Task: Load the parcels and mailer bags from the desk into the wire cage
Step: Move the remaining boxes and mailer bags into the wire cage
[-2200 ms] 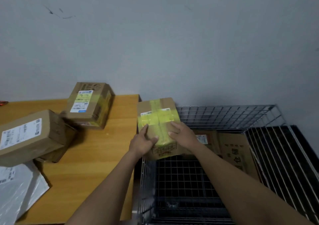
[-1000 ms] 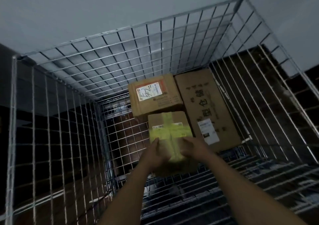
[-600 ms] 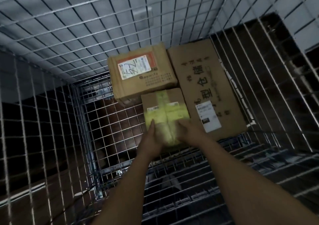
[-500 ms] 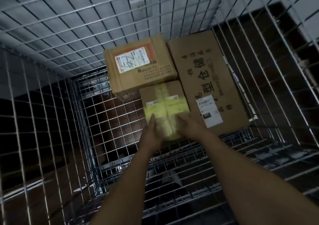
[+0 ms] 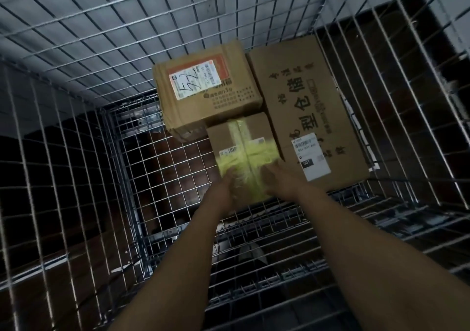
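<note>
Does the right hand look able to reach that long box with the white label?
Likely yes, once it lets go. The right hand holds the yellow-taped parcel, which lies right beside the long box; nothing stands between them and the box's top is uncovered.

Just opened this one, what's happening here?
A person reaches down into the wire cage, the left hand and right hand holding a yellow-taped parcel. The parcel is low in the cage, in front of a red-labelled box and left of a large flat carton. Whether it already rests on the cage floor is unclear.
</note>
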